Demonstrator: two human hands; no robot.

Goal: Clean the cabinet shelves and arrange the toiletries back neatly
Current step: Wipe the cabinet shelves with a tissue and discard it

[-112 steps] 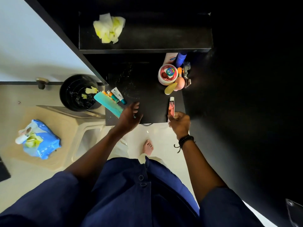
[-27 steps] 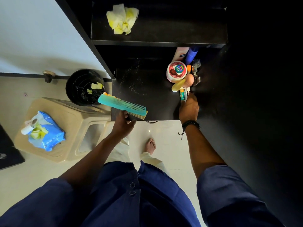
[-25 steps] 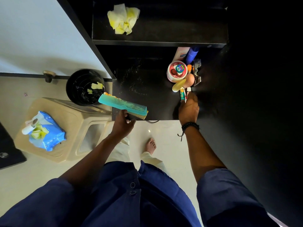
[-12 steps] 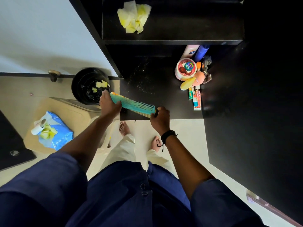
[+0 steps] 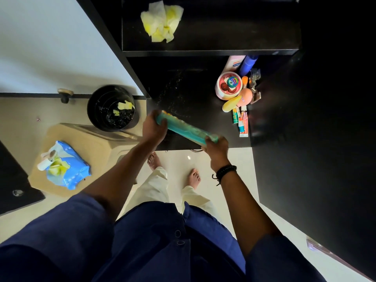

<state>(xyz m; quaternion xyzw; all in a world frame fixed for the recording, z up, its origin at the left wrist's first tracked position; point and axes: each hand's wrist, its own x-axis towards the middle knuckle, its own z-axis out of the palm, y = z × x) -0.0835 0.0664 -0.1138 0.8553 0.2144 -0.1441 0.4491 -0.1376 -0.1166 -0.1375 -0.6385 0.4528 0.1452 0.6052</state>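
Observation:
A teal comb is held over the front of the lower black shelf. My left hand grips its left end, where an orange-yellow edge shows behind the comb. My right hand grips its right end. At the shelf's right side stand a round white jar, a pink bottle, a blue bottle, a peach egg-shaped thing, a yellow tube and small tubes lying in a row. A crumpled yellow-white wipe lies on the upper shelf.
A black bin with scraps stands on the floor left of the cabinet. Beside it a beige stool carries a blue wipes pack and a small white bottle. The cabinet's dark side panel is at the right. My bare feet are below the shelf edge.
My right hand left the small tubes at the shelf's right and took the comb's right end. My left hand slid to the comb's left end. The comb now sits further over the shelf.

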